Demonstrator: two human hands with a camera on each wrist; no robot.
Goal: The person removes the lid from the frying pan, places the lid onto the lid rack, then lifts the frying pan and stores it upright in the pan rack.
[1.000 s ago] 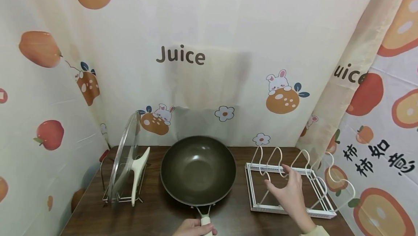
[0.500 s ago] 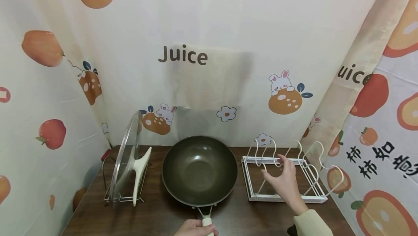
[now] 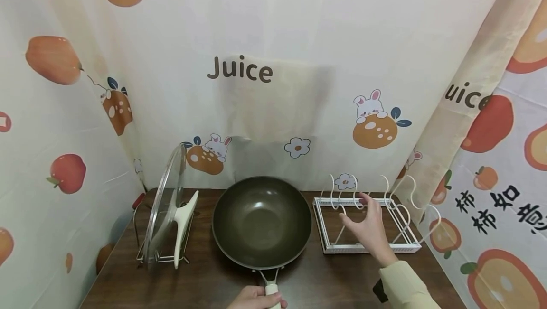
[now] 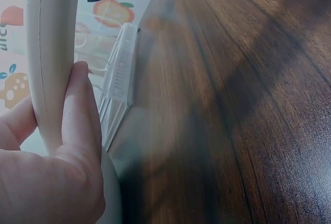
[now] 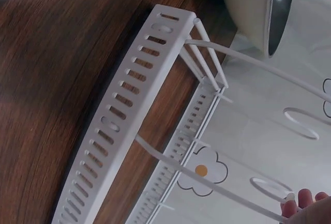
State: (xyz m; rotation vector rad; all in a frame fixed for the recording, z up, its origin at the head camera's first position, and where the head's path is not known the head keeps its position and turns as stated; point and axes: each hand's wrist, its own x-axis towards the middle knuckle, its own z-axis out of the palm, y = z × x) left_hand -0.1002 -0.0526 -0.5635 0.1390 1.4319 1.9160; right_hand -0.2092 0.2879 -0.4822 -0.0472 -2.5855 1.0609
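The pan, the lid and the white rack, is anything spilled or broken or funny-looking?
Nothing stands out. The pan is the right way up, with no spill in it. The glass lid stands on edge in its wire stand, and no break shows in the white rack.

Soft, even light fills the head view, brightest on the pale, fruit-printed cloth (image 3: 273, 14) beyond the left hand (image 3: 253, 298) and right hand (image 3: 369, 228). A glossy highlight sits inside the round, dark olive wok with a cream handle (image 3: 261, 230) ahead of the left hand, with dark shadow under its rim. In the left wrist view, a broad shadow crosses the dark brown, wood-grained surface (image 4: 222, 94) beside that hand; glare whitens it farther out, and haze softens the grain. Lens distortion bows the white, slotted metal rack (image 5: 152, 81) near the right hand.
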